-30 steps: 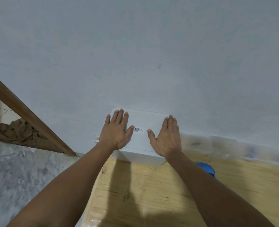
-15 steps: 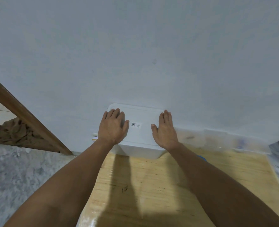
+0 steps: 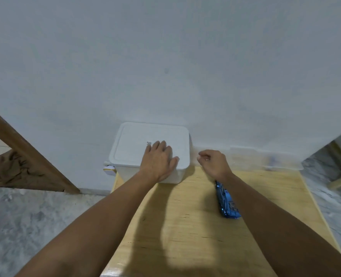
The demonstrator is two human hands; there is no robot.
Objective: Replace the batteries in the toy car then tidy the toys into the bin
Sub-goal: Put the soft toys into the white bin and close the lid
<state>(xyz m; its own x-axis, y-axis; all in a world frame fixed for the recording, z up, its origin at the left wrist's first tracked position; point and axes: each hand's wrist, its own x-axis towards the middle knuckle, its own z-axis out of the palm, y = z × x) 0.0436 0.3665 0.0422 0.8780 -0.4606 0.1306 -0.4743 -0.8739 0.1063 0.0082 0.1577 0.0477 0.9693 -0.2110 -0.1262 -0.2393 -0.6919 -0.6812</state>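
The white lidded bin [image 3: 145, 142] sits mid-frame at the bench's [image 3: 195, 226] far edge against the wall. My left hand [image 3: 158, 159] lies flat, fingers spread, on its lid. My right hand [image 3: 213, 161] hovers beside it, fingers loosely curled, empty. The blue toy car [image 3: 226, 202] lies right of centre.

White bin [image 3: 137, 144] lidded; blue car [image 3: 226, 202] beside, seemingly overturned.

Bin [image 3: 133, 148] at table's [image 3: 185, 236] far-left corner, toy car [image 3: 226, 202] right of it.
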